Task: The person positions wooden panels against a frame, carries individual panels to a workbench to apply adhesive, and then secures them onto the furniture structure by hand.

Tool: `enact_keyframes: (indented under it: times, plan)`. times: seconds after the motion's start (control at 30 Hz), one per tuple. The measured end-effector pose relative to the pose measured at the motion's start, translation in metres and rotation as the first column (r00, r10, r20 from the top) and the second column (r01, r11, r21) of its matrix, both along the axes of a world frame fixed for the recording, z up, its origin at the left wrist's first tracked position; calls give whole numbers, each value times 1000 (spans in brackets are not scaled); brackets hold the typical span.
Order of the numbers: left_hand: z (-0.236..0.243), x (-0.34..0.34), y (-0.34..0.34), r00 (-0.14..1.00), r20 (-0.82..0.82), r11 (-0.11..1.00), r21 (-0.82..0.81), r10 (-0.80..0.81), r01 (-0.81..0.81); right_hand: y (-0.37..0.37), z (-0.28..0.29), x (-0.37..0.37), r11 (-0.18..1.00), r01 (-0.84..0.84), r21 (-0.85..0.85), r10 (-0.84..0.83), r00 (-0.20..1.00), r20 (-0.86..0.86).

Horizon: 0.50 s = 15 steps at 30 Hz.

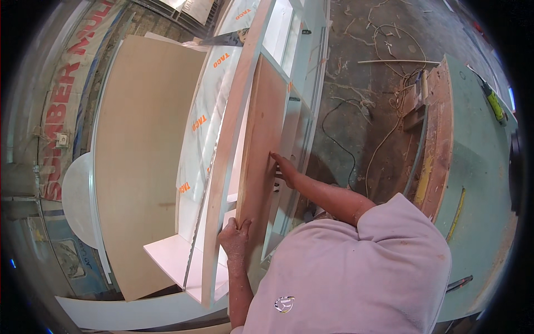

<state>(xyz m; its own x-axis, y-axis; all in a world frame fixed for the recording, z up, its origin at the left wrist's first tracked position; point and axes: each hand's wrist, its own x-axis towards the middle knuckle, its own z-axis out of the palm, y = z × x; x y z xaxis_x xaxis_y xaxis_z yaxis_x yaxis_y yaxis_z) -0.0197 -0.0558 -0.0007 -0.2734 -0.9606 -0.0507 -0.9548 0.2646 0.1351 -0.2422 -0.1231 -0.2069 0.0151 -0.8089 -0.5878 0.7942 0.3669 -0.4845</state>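
A long reddish-brown wooden panel point(260, 125) lies inside a white cabinet frame point(225, 147), slanting away from me. My left hand point(235, 239) is closed on the near end of the panel, its thumb over the edge. Farther up, my right hand point(285, 170) grips the panel's right edge, with some fingers hidden below it. Pale dust coats my left wrist. Left of the panel runs the frame's long wood-edged side, and clear printed film point(211, 94) covers the white board beside it.
A large tan board point(150, 161) and a white rounded board point(79, 197) lean at the left. Cables point(384, 122) and scraps litter the floor on the right. A green-topped workbench point(478, 189) holds a green-handled tool point(494, 106) and a yellow tape strip point(457, 214).
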Motion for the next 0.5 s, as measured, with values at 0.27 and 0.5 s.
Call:
enact_keyframes:
  times: [0.27,0.5]
  plan:
    - [-5,0,-4,998,62,1000,1,-16,15,-5,-12,-5,1000,-14,-17,14,1000,-12]
    - [-10,-4,-4,991,127,996,-82,34,-23,-5,-8,-9,999,-24,25,25,998,-52]
